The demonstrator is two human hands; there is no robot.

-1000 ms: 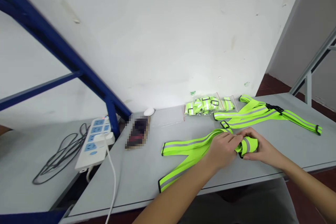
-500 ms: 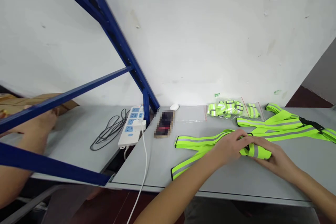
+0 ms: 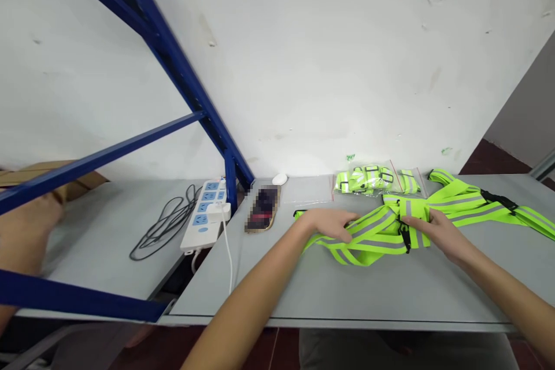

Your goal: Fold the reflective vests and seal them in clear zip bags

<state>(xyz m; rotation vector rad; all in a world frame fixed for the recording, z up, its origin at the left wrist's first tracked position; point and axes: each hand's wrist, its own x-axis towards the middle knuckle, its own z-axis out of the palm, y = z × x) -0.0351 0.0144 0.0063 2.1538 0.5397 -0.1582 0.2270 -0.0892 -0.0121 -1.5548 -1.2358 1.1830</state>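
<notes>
A neon-yellow reflective strap vest (image 3: 377, 245) with grey stripes and black buckles lies bunched on the grey table. My right hand (image 3: 444, 234) is closed on its folded, buckled end, thumb on top. Toward the other end, my left hand (image 3: 332, 225) is curled over the gathered straps, its fingertips partly hidden among them. A second reflective strap vest (image 3: 466, 205) is spread out behind and to the right of my right hand. Against the wall, clear plastic bags (image 3: 368, 179) hold more folded neon straps.
Left of my hands lie a phone (image 3: 262, 208), a white round object (image 3: 280, 179) and a power strip (image 3: 203, 217) with a white charger. A black cable (image 3: 167, 222) is coiled beyond. A blue metal frame (image 3: 191, 89) stands between me and another person's arm (image 3: 26, 237) near cardboard.
My hands have moved apart, the left one going left along the straps. The loose strap ends on the left are drawn in and bunched, and the view has shifted slightly.
</notes>
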